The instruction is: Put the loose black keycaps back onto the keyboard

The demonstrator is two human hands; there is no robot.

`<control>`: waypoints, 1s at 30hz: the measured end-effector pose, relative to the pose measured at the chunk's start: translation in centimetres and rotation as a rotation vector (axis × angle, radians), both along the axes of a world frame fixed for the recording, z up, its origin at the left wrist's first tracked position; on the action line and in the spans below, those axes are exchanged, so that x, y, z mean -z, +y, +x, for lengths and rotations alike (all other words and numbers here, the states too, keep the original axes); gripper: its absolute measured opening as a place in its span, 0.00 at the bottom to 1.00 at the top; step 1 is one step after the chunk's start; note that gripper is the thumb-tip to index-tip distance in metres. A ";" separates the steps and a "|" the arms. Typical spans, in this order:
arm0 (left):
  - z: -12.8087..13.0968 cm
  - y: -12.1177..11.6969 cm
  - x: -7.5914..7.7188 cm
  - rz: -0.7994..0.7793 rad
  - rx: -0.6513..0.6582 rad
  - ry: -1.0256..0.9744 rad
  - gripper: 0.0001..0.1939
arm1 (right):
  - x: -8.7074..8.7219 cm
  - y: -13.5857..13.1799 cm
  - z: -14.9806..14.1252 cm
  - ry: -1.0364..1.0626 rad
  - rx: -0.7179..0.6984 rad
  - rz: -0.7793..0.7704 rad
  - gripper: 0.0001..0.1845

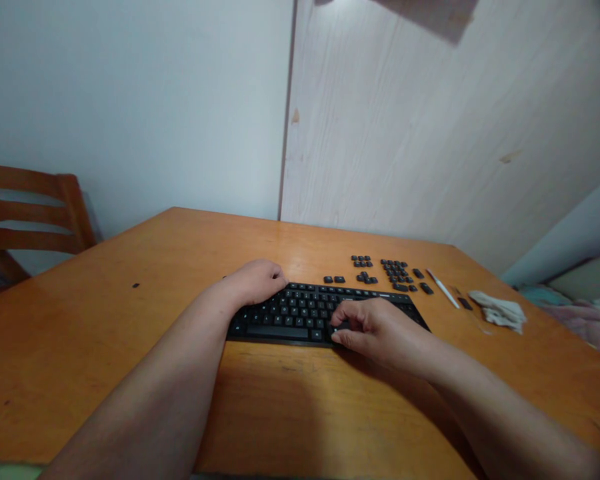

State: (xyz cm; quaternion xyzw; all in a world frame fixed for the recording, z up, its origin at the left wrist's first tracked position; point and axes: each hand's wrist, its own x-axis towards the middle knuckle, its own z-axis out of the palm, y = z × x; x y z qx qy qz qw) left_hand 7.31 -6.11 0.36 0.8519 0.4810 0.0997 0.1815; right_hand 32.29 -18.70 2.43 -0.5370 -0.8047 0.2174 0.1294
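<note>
A black keyboard (285, 321) lies flat on the wooden table. My left hand (255, 281) rests over its far left corner, fingers curled down around the edge and partly hidden. At the lower right of the keys, my right hand (365, 323) is closed in a pinch, with thumb and forefinger on a dark keycap (343, 326). Whether that keycap is seated or loose I cannot tell. Behind the keyboard lie two loose keycaps (334, 279), and farther right several more keycaps (395, 272) are laid out in groups.
To the right lie a white pen-like tool (443, 288), a small dark piece (465, 303) and a crumpled pale cloth (499, 311). A tiny dark piece (136, 285) lies on the table (105, 333) at left. A wooden chair (35, 210) stands beyond the left edge; a wall is behind.
</note>
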 end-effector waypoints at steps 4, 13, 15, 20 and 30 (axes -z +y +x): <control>-0.2 0.3 0.3 0.006 0.007 -0.025 0.15 | -0.2 -0.3 -0.4 -0.080 -0.007 0.017 0.04; -0.2 0.2 0.4 -0.004 -0.008 -0.026 0.16 | 0.2 -0.5 -1.0 -0.142 -0.006 0.049 0.06; -0.1 0.1 0.2 -0.003 -0.007 -0.011 0.16 | 0.1 -0.5 -1.1 -0.151 -0.005 0.050 0.06; -0.1 0.2 0.2 0.022 0.015 0.005 0.16 | 0.0 -0.7 -1.3 -0.176 0.009 0.050 0.06; 0.0 0.0 0.1 0.023 0.006 -0.007 0.15 | 0.2 -1.4 -1.8 -0.284 -0.016 0.163 0.07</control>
